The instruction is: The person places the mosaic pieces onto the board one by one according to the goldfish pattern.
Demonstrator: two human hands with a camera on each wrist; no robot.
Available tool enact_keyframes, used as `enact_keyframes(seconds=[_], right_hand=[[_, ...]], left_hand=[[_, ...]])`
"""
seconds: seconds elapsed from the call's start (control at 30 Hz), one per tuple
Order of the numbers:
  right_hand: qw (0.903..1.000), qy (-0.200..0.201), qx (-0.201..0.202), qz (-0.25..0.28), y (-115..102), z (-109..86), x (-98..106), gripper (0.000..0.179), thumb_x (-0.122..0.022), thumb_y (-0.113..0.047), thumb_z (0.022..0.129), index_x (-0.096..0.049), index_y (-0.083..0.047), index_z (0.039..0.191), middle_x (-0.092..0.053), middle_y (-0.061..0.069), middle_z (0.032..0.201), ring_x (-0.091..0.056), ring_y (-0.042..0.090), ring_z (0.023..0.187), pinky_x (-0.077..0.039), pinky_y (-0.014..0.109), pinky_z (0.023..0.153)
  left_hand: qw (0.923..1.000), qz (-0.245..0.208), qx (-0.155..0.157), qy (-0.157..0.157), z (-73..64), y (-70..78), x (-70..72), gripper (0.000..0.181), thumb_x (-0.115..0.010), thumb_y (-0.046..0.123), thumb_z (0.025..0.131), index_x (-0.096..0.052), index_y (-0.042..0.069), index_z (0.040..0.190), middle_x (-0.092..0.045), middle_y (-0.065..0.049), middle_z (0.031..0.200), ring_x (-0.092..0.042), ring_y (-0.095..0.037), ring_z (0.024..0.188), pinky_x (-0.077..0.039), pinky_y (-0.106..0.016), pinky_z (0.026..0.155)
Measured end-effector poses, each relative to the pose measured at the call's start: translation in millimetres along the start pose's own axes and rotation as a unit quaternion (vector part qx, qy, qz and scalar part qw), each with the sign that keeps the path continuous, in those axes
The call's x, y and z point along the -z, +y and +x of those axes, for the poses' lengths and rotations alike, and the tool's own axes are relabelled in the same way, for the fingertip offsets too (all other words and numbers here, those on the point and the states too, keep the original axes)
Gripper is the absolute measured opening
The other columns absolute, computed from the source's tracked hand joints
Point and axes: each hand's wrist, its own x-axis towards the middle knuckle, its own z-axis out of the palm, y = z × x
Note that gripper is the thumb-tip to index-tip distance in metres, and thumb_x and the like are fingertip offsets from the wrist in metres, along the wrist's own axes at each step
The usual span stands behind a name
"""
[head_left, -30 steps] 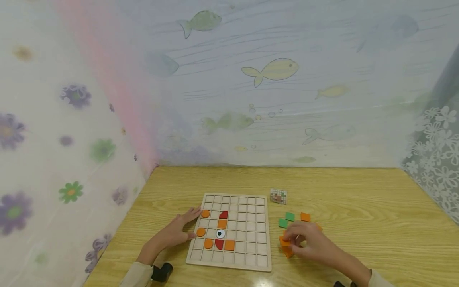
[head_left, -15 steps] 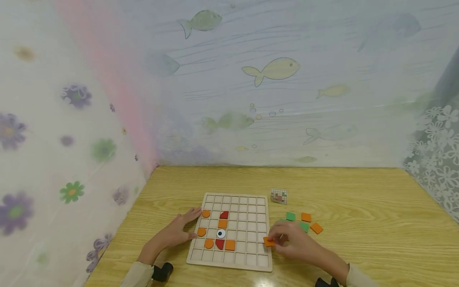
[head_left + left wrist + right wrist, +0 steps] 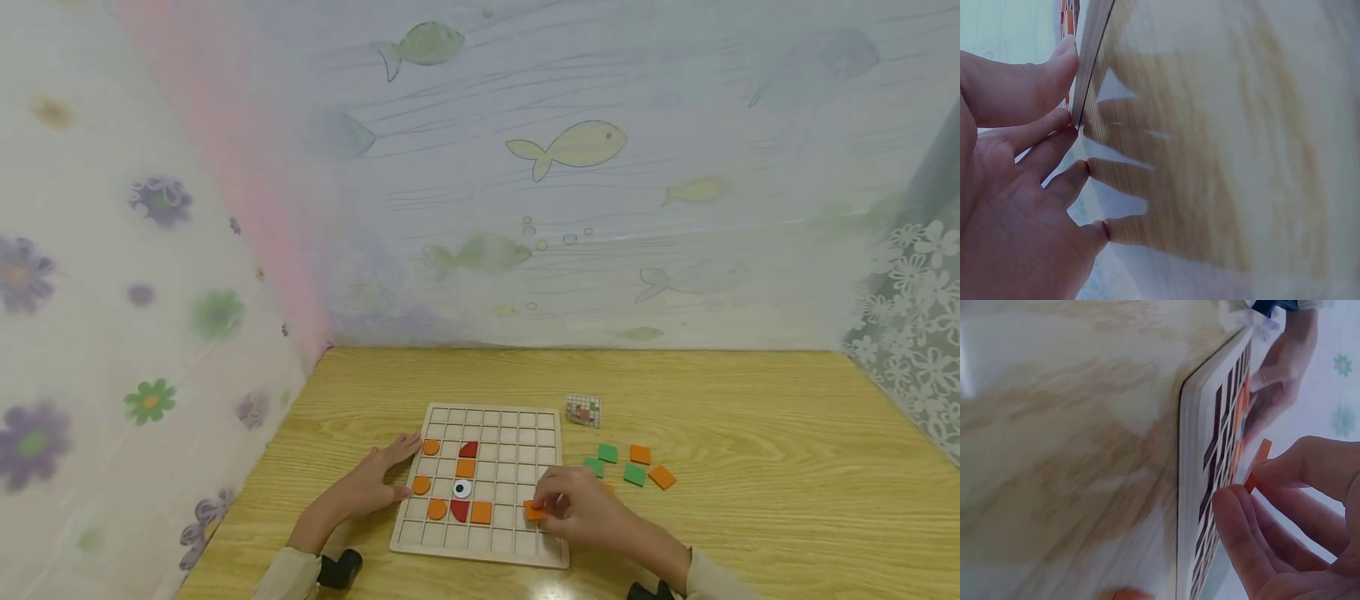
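Observation:
A wooden grid board [image 3: 517, 471] lies on the table with flat pieces set in its left half. These include an orange circle [image 3: 431, 447], a red quarter-round piece [image 3: 468, 450], an orange square [image 3: 481, 512] and a white eye disc [image 3: 462, 489]. My right hand [image 3: 588, 508] pinches an orange square tile [image 3: 1259, 465] between thumb and fingers, over the board's lower right cells. Along the board's left edge rests my left hand [image 3: 367, 482], fingers spread and fairly straight. In the left wrist view its thumb [image 3: 1063, 62] touches the board's side.
Right of the board lie loose tiles, among them a green square [image 3: 607, 453] and an orange square [image 3: 662, 477]. Another orange piece shows partly behind my right hand. A small picture card [image 3: 583, 410] with a grid pattern lies near the board's upper right corner.
My right hand has picked up an orange square tile from the loose pieces and carried it left over the board. My left hand stays at the board's edge.

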Motion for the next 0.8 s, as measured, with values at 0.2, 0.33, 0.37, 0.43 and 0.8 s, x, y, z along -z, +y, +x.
enact_keyframes(seconds=[0.2,0.33,0.37,0.43,0.8], right_hand=[[0.9988,-0.023,-0.043,0.005,-4,8.3,-8,0.018,-0.065,0.008,0.072,-0.069,-0.008,0.080,-0.063,-0.003,0.082,-0.055,0.003,0.067,-0.051,0.018,0.056],[0.9988,-0.029,-0.040,0.002,-7,13.6,-12,0.017,-0.064,0.008,0.072,-0.069,-0.006,0.079,-0.062,-0.002,0.081,-0.054,0.004,0.066,-0.050,0.018,0.057],[0.9988,-0.030,-0.039,0.000,-8,14.9,-13,0.017,-0.064,0.008,0.071,-0.070,-0.006,0.079,-0.062,-0.002,0.081,-0.054,0.004,0.066,-0.050,0.018,0.057],[0.9988,-0.029,-0.038,-0.006,-8,17.3,-16,0.017,-0.064,0.008,0.071,-0.070,-0.006,0.079,-0.062,-0.003,0.080,-0.053,0.004,0.066,-0.049,0.018,0.057],[0.9958,-0.036,-0.084,-0.004,-10,27.8,-28,0.010,-0.071,0.005,0.072,-0.071,-0.003,0.078,-0.058,-0.003,0.077,-0.051,0.003,0.066,-0.047,0.016,0.056]], left_hand=[[1.0000,0.002,-0.003,0.000,-0.2,-0.9,-0.2,0.071,-0.067,0.011,0.086,-0.032,0.003,0.147,-0.023,-0.016,0.153,-0.013,-0.039,0.141,-0.003,-0.064,0.108],[1.0000,-0.003,-0.005,-0.002,0.1,-1.6,-0.5,0.071,-0.067,0.011,0.086,-0.032,0.003,0.147,-0.023,-0.015,0.154,-0.012,-0.039,0.141,-0.002,-0.065,0.107],[1.0000,-0.004,-0.006,-0.003,0.2,-1.8,-0.6,0.071,-0.067,0.011,0.086,-0.032,0.003,0.147,-0.023,-0.015,0.154,-0.012,-0.039,0.141,-0.002,-0.065,0.107],[1.0000,-0.004,-0.006,-0.002,0.3,-2.1,-0.7,0.071,-0.067,0.011,0.086,-0.032,0.004,0.147,-0.023,-0.014,0.154,-0.012,-0.039,0.141,-0.002,-0.065,0.107],[1.0000,0.000,-0.008,0.000,0.1,-2.0,-0.3,0.072,-0.068,0.012,0.086,-0.032,0.003,0.147,-0.023,-0.015,0.154,-0.012,-0.039,0.141,-0.002,-0.065,0.107]])
